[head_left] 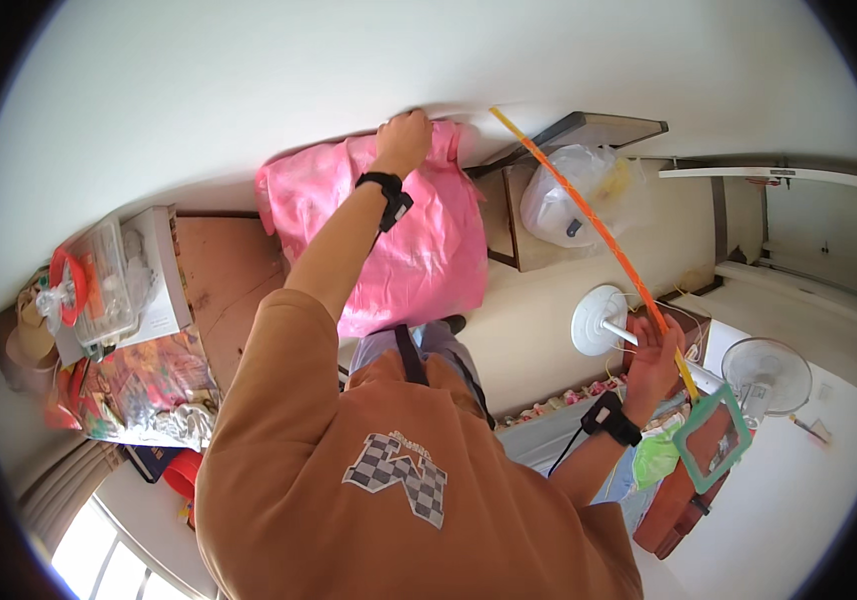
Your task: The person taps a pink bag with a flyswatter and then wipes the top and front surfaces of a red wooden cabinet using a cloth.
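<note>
A shiny pink cover drapes over a bulky thing against the wall in front of me; what lies beneath is hidden. My left hand is closed at the cover's far edge, its fingers curled over and partly out of sight. Out to the right, my right hand grips a long orange-and-yellow stick, which slants up and left toward the wall. The stick's lower end meets the corner of a teal-framed rectangular piece; I cannot tell whether the two are joined. Dark bands with small boxes sit on both wrists.
A brown table stands left, with a clear plastic container beyond it. At right are a stuffed white plastic bag, a white round stand base and a fan. A bed with a floral edge lies near my right arm.
</note>
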### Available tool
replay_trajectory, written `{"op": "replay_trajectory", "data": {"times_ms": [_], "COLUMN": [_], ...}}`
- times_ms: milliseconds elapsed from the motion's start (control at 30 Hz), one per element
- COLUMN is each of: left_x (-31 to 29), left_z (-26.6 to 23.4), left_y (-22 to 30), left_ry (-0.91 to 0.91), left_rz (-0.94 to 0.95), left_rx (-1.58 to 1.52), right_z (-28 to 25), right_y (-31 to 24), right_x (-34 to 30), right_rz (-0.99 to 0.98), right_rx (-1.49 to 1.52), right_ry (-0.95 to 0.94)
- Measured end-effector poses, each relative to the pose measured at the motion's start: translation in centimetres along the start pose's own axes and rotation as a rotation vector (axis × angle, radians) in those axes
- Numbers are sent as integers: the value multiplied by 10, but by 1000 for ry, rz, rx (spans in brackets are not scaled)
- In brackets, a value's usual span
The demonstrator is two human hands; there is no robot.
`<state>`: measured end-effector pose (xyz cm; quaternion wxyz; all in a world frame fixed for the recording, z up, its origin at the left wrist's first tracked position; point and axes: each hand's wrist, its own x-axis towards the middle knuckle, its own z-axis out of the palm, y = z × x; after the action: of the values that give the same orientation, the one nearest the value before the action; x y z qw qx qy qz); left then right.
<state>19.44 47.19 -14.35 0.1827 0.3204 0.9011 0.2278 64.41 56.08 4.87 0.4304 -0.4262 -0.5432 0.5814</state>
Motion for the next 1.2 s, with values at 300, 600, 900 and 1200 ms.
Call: {"op": "replay_trajectory", "data": {"times_ms": [300, 600, 900, 1200], "left_x": [1, -9, -8, -8], "left_z": [22, 26, 31, 31], "left_y": [-31, -23, -18, -13], "left_ry": [263, 425, 421, 438], "left_rz": [252, 82, 15, -66], "left_rx": [-95, -363, -419, -447], "right_z": [54, 95, 102, 113], "right_y": [-56, -86, -110, -108], "right_x": [9, 9, 11, 7], "right_rz": [-92, -126, -315, -239], "right_rx": [-169, -570, -619, -641], "right_ry": [-135, -377, -542, -442]}}
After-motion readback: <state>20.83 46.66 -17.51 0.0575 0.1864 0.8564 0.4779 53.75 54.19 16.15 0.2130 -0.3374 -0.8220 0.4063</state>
